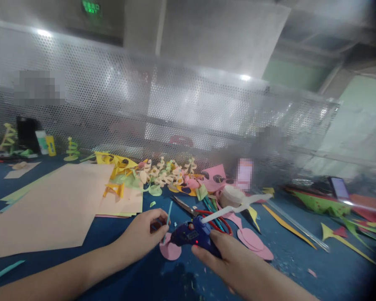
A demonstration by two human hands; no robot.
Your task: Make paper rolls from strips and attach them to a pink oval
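Pinching a thin blue stick (169, 212) between thumb and fingers, the left hand (152, 229) holds it roughly upright, its lower end at a pink paper disc (171, 252) lying flat on the blue table (138, 279). The right hand (235, 259) is wrapped around a dark blue glue gun (191, 235), its nozzle at the foot of the stick, just over the disc; a small red light shows on its body. Whether glue is already on the joint, I cannot tell.

The work looks to be at an early stage: disc and stick are brought together, but nothing is mounted higher on the stick, and the join seems unfinished. Near the perforated screen (188, 108), a green spiral paper piece (71, 149) stands on a round base, and a cluster of curled paper pieces (161, 173) looks further along. Pink paper ovals (252, 240) lie loose right of the glue gun.
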